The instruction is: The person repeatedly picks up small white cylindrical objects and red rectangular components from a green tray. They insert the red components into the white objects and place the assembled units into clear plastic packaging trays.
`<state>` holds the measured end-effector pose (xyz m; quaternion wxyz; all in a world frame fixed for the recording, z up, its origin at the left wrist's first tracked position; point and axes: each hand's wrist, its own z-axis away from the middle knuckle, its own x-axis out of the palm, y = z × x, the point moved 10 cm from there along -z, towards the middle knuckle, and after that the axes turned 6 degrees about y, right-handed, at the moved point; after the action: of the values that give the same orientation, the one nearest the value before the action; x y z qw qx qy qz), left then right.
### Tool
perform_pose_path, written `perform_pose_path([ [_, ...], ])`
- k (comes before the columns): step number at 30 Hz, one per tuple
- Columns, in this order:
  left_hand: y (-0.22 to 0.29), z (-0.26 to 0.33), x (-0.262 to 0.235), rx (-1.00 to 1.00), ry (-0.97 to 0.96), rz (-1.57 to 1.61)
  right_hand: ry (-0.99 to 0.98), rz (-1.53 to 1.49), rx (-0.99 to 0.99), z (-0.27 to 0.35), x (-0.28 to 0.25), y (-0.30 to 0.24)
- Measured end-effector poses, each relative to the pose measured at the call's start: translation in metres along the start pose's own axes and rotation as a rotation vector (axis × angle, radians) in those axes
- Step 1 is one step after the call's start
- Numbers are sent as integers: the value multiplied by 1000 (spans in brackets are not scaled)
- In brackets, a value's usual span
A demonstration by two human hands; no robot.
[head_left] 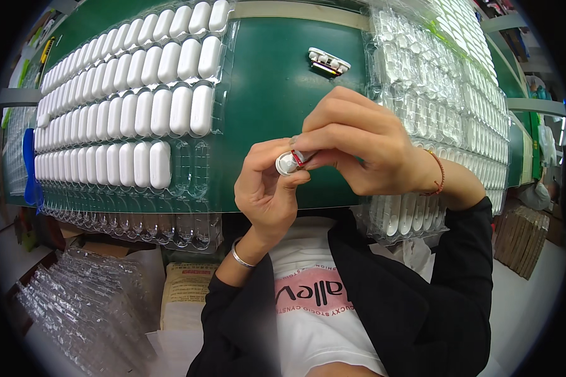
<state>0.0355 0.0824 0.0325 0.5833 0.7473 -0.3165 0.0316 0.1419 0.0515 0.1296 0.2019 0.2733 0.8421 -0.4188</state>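
Observation:
Over the front part of the green tabletop, my left hand [263, 187] pinches a small white oval plastic part [286, 164] between thumb and fingers. A narrow red strip [298, 158] shows at the part's right side. My right hand [368, 139] is closed there too, its thumb and fingertips gripping the red-strip end; whatever else lies between them is hidden. Farther back lies a separate white piece with rounded bumps [329, 61], tilted, with a dark, red and yellow edge below it.
To the left, clear plastic trays hold rows of white oblong cases [153, 60]. More clear moulded trays [415, 100] with white parts cover the right side. The green table [276, 81] lies between. Stacked clear trays [88, 308] and a printed sack [185, 292] are below on the left.

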Motion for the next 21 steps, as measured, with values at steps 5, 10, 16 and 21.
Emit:
perform_pose_path([
  [5, 5, 0, 2, 31, -32, -12, -61, -19, -108, -1, 2, -9],
  [10, 3, -2, 1, 28, -39, 20, -101, -136, 17, -3, 1, 2],
  [16, 5, 0, 2, 67, -45, -70, -145, -192, 95, -1, 1, 7],
  [21, 10, 0, 3, 135, -47, -135, -201, -213, 119, -1, 1, 8],
])
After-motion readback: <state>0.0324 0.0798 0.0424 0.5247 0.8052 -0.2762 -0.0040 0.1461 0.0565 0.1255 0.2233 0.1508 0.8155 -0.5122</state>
